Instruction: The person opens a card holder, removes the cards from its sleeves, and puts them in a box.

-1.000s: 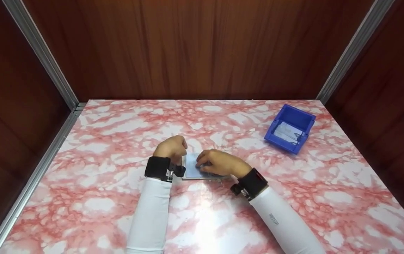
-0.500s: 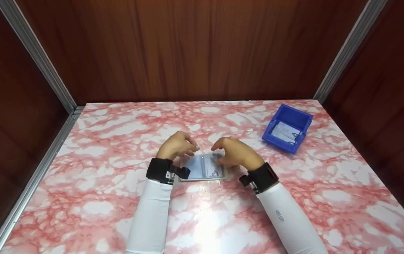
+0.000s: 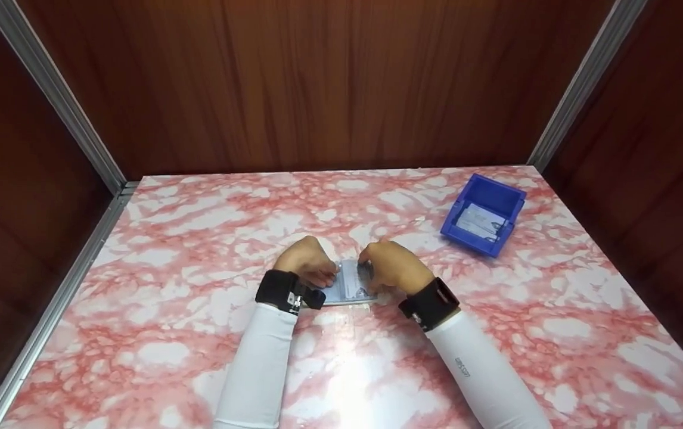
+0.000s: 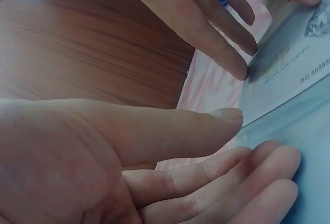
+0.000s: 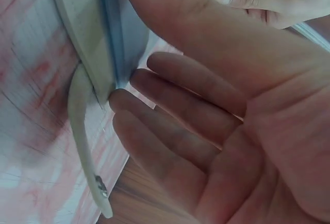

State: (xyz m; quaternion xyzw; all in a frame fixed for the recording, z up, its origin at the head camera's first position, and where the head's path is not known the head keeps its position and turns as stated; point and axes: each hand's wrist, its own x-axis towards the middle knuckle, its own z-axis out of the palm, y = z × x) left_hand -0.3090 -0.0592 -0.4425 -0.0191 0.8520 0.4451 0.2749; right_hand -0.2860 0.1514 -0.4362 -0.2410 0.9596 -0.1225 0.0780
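Note:
A small card holder [image 3: 350, 285] with clear sleeves lies opened out on the table under both hands. Its right page bears a pale card [image 4: 281, 74] printed with VIP and a diamond picture. My left hand [image 3: 309, 262] bends over the left page; in the left wrist view its thumb reaches the sleeve's top edge and its loose fingertips rest over the bluish page. My right hand [image 3: 398, 265] holds the right page at its edges, thumb on the card's side and fingertips at the far edge. A cream strap with a snap [image 5: 85, 126] sticks out from the cover.
A blue bin [image 3: 484, 214] with several similar cards [image 3: 480, 221] inside stands at the back right of the red-and-white marbled table [image 3: 198, 220]. Dark wood panels [image 3: 317, 83] with metal corner rails enclose the table at the back and sides.
The right hand first covered the right page, then lifted to show the card on it, and has now come down again at its edge. The left hand has lowered toward the middle.

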